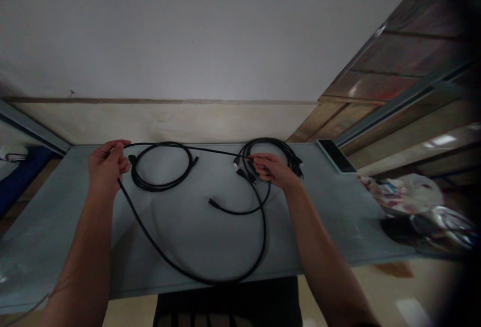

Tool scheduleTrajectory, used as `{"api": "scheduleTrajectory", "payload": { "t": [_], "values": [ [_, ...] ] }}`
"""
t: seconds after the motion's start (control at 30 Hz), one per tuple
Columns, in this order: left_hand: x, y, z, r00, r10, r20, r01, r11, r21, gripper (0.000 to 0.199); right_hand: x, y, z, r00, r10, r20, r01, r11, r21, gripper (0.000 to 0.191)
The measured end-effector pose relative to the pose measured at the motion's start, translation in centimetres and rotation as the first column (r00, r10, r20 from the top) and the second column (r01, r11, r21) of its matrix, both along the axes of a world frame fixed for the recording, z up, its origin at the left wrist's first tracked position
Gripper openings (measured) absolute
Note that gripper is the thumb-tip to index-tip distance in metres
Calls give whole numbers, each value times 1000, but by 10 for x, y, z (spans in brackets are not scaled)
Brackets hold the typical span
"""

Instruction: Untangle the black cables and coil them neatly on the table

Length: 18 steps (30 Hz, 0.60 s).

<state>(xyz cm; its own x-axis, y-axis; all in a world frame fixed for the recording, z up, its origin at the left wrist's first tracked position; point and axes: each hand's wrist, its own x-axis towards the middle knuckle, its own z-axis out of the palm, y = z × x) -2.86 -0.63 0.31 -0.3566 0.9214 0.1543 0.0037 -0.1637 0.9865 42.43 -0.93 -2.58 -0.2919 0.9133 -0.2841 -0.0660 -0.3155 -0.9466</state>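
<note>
A long black cable (212, 151) is stretched between my two hands above the grey table (195, 236). My left hand (108, 161) pinches it at the left, and my right hand (270, 169) grips it at the right. From my left hand the cable hangs down and sweeps in a wide loop toward the table's front edge, then curves up at the right. One cable plug (214, 203) lies in the middle of the table. Behind the stretched length lies a coiled black cable (161, 186). More coiled cables (285, 145) lie beside my right hand, partly covered by it.
A phone (336, 156) lies at the table's back right corner. Beyond the right edge are a plastic bag (409, 194) and a dark container (400, 229). A white wall (180, 31) rises behind the table. Blue cloth (30, 176) shows at the far left.
</note>
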Motion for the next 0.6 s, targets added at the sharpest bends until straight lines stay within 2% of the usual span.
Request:
{"api": "scheduleTrajectory", "payload": {
  "t": [0.07,0.13,0.2,0.27,0.37,0.5,0.6],
  "values": [
    [-3,2,-4,996,-88,-22,86,993,-85,23,-9,-1,-2,991,13,136,-19,999,40,44],
    [-2,3,-9,978,-169,-119,146,972,-183,30,-18,-3,-2,966,26,256,-45,996,72,57],
    [2,3,-14,935,-243,-259,172,947,-271,38,-26,-6,0,952,64,298,-86,995,59,66],
    [11,2,-18,879,-303,-369,184,928,-324,44,-31,-8,2,947,118,298,-133,991,29,66],
    [27,1,-22,840,-330,-430,193,924,-331,45,-35,-8,2,931,143,337,-152,988,1,64],
    [41,2,-30,836,-369,-406,261,919,-297,42,-38,-6,-1,890,166,425,-167,985,-34,62],
    [46,3,-38,832,-365,-418,266,924,-276,41,-39,-6,-1,848,150,508,-166,986,-14,51]
  ]
}}
